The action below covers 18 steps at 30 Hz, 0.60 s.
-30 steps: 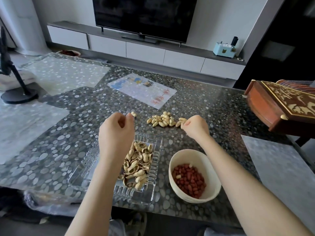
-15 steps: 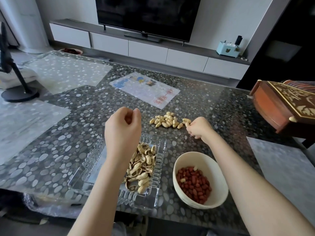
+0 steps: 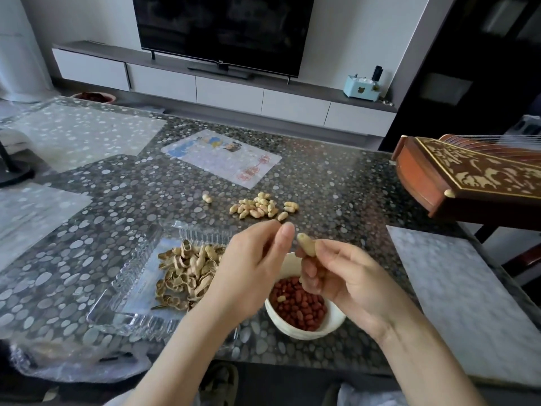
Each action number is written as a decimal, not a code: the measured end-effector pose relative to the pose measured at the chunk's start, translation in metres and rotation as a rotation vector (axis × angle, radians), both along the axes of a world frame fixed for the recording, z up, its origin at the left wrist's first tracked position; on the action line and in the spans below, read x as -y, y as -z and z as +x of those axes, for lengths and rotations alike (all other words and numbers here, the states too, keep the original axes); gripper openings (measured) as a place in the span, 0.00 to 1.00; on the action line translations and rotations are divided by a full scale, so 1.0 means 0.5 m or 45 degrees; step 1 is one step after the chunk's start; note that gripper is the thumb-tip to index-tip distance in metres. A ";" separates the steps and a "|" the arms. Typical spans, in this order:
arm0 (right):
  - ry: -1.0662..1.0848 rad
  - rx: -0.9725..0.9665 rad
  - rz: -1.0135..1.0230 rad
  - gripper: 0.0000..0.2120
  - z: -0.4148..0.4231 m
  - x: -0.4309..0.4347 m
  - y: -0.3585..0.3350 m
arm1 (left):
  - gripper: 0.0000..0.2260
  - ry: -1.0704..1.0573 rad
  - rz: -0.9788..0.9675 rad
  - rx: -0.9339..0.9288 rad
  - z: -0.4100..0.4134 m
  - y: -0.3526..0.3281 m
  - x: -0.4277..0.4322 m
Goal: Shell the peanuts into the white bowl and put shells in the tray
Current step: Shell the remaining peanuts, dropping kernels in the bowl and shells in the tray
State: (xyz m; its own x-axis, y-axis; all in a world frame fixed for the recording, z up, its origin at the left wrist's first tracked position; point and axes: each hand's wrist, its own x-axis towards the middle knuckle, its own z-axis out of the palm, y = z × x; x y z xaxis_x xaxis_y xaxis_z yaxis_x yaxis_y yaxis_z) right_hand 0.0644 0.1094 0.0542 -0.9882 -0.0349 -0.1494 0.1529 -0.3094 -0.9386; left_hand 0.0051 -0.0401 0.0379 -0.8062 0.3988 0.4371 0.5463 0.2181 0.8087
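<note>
Lifted from the bench (image 3: 336, 186) pile (image 3: 257, 208) to over the white bowl (image 3: 304, 332), whole peanut (image 3: 306, 244) pinched in right hand (image 3: 345, 276) fingers (image 3: 330, 249); left hand (image 3: 251, 268) curled, seemingly empty, just beside; cracking likely next.

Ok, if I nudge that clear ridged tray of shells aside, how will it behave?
The clear ridged plastic tray looks thin-walled, so probably light and a bit flexible. It holds only empty peanut shells, so it likely slides easily on the glossy pebble-patterned tabletop. A quick shove might scatter the loosely heaped shells.

white bowl (image 3: 295, 331) rim part-hidden; wooden box (image 3: 468, 177) cropped
</note>
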 end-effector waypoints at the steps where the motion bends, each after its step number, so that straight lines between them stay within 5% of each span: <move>1: 0.001 -0.040 0.060 0.13 0.008 0.002 0.001 | 0.19 0.050 -0.009 -0.022 0.009 0.002 -0.006; 6: 0.034 -0.193 0.506 0.13 0.032 0.003 0.011 | 0.18 0.167 -0.096 -0.023 0.017 0.011 -0.017; 10: 0.108 -0.308 0.924 0.15 0.037 0.005 0.012 | 0.16 0.218 0.005 0.215 0.023 0.004 -0.023; 18: 0.336 -0.524 0.925 0.15 0.031 0.031 0.034 | 0.16 0.255 0.160 0.409 0.041 0.007 -0.054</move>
